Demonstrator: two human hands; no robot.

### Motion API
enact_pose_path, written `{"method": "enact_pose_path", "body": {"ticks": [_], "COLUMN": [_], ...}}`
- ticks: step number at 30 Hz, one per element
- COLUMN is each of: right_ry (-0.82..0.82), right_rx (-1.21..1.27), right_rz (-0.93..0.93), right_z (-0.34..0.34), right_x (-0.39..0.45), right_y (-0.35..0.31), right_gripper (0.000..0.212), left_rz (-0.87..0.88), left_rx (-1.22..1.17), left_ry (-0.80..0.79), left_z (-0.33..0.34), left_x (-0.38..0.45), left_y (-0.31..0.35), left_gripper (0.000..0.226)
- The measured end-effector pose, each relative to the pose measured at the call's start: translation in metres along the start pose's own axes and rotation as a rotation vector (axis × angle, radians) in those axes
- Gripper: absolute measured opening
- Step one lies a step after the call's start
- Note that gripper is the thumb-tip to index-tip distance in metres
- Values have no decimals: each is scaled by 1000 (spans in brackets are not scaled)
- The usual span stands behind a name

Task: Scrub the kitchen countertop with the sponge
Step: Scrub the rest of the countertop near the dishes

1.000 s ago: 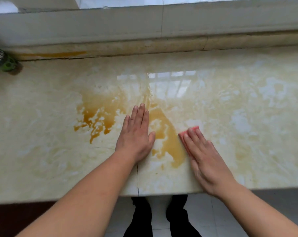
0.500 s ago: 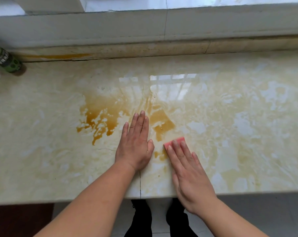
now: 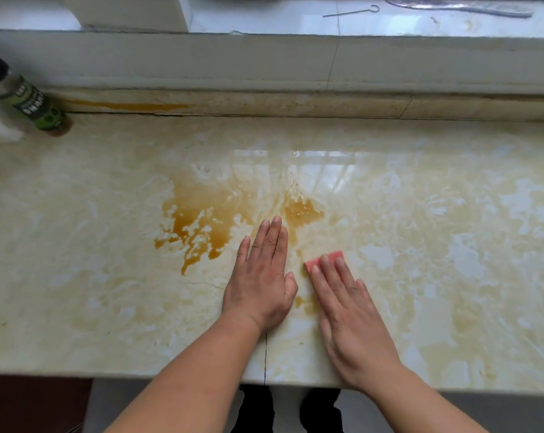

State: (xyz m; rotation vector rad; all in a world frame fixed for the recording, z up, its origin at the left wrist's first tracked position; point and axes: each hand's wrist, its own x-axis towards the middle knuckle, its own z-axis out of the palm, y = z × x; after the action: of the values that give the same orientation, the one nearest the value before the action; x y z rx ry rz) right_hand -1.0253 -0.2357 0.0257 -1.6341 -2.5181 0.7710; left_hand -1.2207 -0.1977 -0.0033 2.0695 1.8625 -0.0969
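The cream marble countertop (image 3: 436,245) carries a brown liquid stain (image 3: 202,223) left of centre, with a smaller brown patch (image 3: 301,210) beside it. My left hand (image 3: 261,276) lies flat on the stone, fingers straight, just right of the big stain. My right hand (image 3: 348,310) presses flat on a pink sponge (image 3: 325,258), whose far edge shows past my fingertips; the rest of the sponge is hidden under the fingers. A small brown smear (image 3: 305,303) sits between the two hands.
A dark bottle with a green label (image 3: 27,101) stands at the far left by the back ledge (image 3: 295,101). Behind it rises a window sill with a metal skewer (image 3: 351,10). The counter's front edge (image 3: 139,371) runs below my wrists.
My right hand slid the sponge leftward toward my left hand, wiping away much of the brown patch between them. My left hand stayed planted.
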Motion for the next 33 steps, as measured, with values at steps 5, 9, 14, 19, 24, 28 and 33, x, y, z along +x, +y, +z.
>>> {"method": "enact_pose_path", "body": {"ticks": [5,9,14,19,24,28,33], "right_ry": [-23,-46,-14,-8,-35,-12,17], "right_rx": [14,-8,-24,-11,6,-22,-42], "right_rz": [10,8,-40,24,56,-18,57], "right_z": [-14,-25,-10,-19,-38,-21,-22], "right_x": [78,114,23,84,134,49,75], "right_y": [-1,-4,12,14,5,13,23], "right_gripper": [73,74,73,73,73,75,74], "left_rz": [-7,-6,1,-8,-18,-20,-34], "left_rx": [-2,-1,3,-9,-6,-47,-72], "left_ry": [-4,-7,9,9,-17,-16,40], "left_z": [-1,-1,2,3,0,-2,-13], "left_x": [1,2,0,1,0,-3,44], "left_y": [0,-1,-1,-1,0,0,3], "left_gripper": [84,84,83,84,84,82,80]}}
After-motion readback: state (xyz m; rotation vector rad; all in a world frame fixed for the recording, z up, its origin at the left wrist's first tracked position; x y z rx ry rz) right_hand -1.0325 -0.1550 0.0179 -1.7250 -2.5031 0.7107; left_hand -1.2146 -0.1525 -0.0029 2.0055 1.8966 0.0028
